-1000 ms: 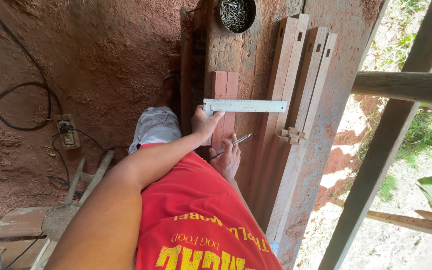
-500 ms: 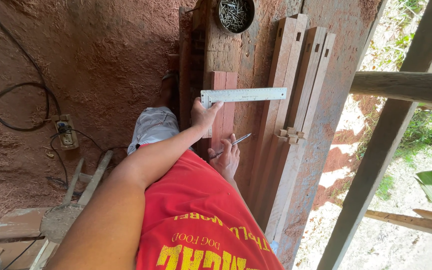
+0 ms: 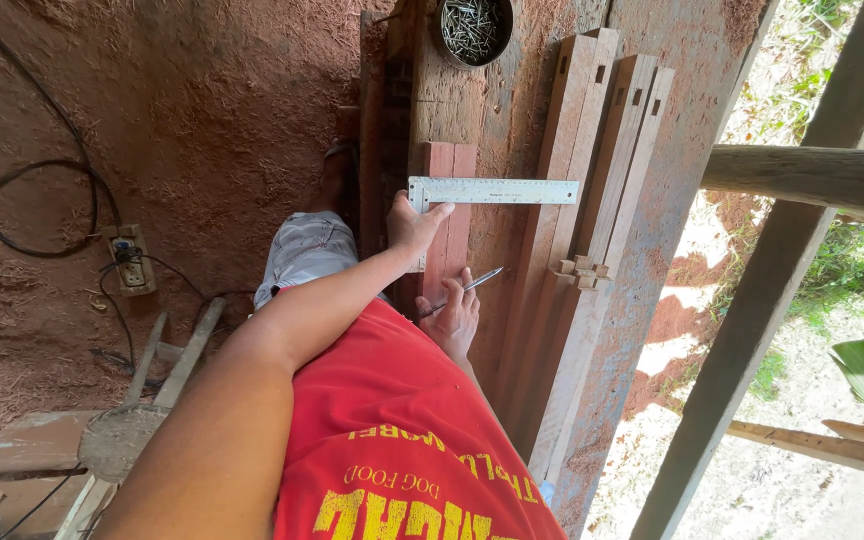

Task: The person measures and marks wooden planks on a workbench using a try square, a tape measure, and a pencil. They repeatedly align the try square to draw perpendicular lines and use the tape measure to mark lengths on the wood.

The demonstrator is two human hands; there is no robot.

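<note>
My left hand point(image 3: 414, 225) grips the metal square point(image 3: 492, 191) with closed fingers, laying it across the reddish wood piece point(image 3: 447, 215) on the tabletop point(image 3: 527, 110) to guide a line, while my right hand point(image 3: 452, 318) pinches a pencil point(image 3: 467, 288) ready beside it.

Metal square point(image 3: 492, 191): bare steel, smooth, dull sheen, blade lying across the workpiece. Workpiece, two reddish wood strips point(image 3: 447, 215): planed, matt. Beside the square's far end, mortised wood posts point(image 3: 592, 200): sawn, matt, dusty. Workbench plank point(image 3: 512, 110) beneath: rough, weathered, coated in red dust. Pen point(image 3: 462, 291), just below the square: glossy metal or plastic, cannot tell which.
</note>
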